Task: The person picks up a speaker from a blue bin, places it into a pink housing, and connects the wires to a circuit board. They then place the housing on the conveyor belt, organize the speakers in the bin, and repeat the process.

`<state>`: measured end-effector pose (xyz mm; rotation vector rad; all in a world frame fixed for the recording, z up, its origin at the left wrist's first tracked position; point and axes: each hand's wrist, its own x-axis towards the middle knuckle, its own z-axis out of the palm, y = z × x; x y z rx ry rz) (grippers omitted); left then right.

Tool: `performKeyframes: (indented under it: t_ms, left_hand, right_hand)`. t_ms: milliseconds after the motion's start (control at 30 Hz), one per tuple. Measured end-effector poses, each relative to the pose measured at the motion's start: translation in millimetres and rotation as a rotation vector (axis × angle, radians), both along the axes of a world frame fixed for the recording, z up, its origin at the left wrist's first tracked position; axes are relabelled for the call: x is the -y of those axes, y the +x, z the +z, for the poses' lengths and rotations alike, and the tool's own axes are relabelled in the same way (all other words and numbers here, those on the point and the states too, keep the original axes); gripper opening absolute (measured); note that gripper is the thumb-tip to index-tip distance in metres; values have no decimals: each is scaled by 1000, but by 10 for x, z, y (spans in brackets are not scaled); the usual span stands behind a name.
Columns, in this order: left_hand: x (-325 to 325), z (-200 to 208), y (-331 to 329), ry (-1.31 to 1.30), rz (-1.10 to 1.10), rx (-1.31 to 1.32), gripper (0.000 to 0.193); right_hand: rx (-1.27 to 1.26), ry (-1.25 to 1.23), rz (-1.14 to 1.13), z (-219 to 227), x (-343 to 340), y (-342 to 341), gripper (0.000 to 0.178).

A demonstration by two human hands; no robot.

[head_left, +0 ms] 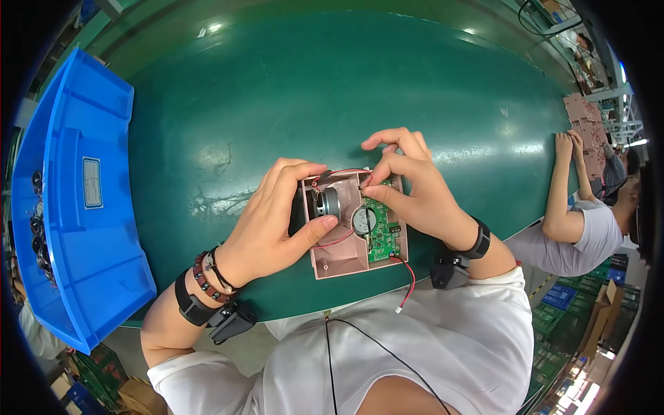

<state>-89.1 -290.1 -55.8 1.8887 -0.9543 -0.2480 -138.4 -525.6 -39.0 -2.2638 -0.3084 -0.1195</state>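
A pink plastic housing point(342, 265) lies open side up on the green table in front of me. Inside, on its left, sits a round speaker point(330, 203) with a metal back. A green circuit board point(382, 238) fills the right part, with a round silver part point(364, 220) at its left edge. My left hand point(280, 211) grips the housing's left wall, its thumb on the speaker. My right hand point(411, 183) pinches a thin red wire point(369, 178) near the board's far end; its other fingers are raised. Another red wire point(413, 280) with a white plug hangs over the near wall.
At the left stands a blue bin point(104, 207) with several black round parts point(38, 238) in it. The green table point(290, 83) stretches away beyond the housing. At the far right a co-worker's hands point(568, 144) are by stacked pink housings point(586, 124).
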Motion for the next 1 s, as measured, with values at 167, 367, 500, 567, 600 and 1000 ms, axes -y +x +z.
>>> performKeyframes:
  t_ms: [167,367,500,567,600,1000]
  left_hand:
    - [-7,3,-1,11,-2,3,53]
    - [9,-8,2,8,-5,28,52]
    - [35,19,-20,-59,54,86,48]
    - [84,88,-1,-84,75,206,39]
    - [93,113,9,-97,86,265,34]
    - [131,128,-62,-154,124,320,10]
  right_hand:
    - [78,-175,39,72,14,7,14]
    - [64,-65,57,32,47,28,14]
    - [117,95,69,35,-7,12,15]
    - [147,150,78,53,-40,-8,16]
    - [211,25,86,73,-58,-24,17]
    - [522,-274,-19,73,-179,-41,20]
